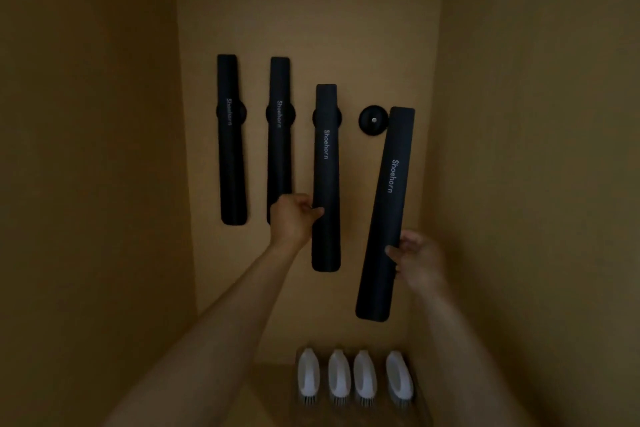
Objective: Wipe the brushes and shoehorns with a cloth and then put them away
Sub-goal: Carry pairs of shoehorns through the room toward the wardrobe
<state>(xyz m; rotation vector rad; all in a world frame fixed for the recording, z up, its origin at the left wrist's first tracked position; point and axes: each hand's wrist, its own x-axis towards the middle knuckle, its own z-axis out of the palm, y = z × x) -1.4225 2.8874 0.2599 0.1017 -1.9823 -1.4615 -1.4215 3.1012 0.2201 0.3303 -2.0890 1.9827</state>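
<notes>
While each hand (294, 215) grips one, four shoehorns (231, 139) and four brushes (308, 376) show.

Upper centre: you see two shoehorns (231, 139) (280, 135) hanging side by side on the back wall (311, 10) | right of them: third shoehorn (326, 177) in your left hand (294, 215) | far right: bare wall mount (373, 120), fourth shoehorn (386, 215) tilted in your right hand (415, 260) | bottom centre: four brushes (353, 376) in a row.

Two bare forearms, no sleeves, watch or rings showing on the left hand (294, 215) or right hand (417, 258).
</notes>
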